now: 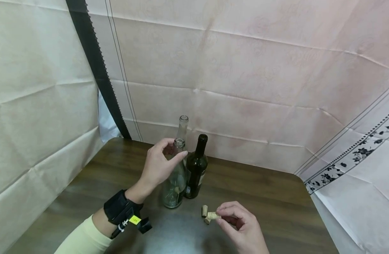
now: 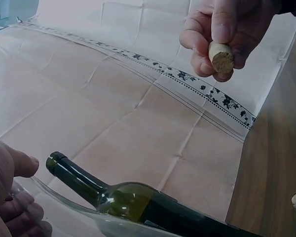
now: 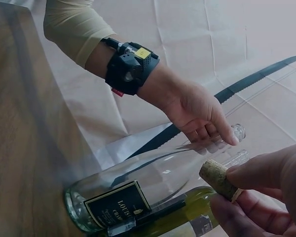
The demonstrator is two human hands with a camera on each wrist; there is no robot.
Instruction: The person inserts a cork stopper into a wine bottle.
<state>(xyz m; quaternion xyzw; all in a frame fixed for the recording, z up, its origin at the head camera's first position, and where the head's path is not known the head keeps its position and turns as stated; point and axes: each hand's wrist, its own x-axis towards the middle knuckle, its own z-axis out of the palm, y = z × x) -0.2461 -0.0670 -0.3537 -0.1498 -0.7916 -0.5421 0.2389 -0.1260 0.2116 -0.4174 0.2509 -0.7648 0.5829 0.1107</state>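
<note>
A clear glass bottle (image 1: 174,192) with a dark label stands upright on the table. My left hand (image 1: 159,163) grips it around the neck, fingers behind the glass and thumb toward the front. My right hand (image 1: 242,225) pinches a cork (image 3: 218,178) between thumb and fingers, raised above the table. In the left wrist view one end of that cork faces the camera. Loose corks (image 1: 205,211) lie on the tabletop just left of the right hand. The clear bottle's mouth (image 1: 179,142) is uncovered.
A dark green wine bottle (image 1: 197,165) stands close to the right of the clear one. Behind them rises another clear bottle (image 1: 183,127), mostly hidden. The wooden table (image 1: 261,183) ends at a pale creased cloth (image 1: 245,88) hanging at the back and sides.
</note>
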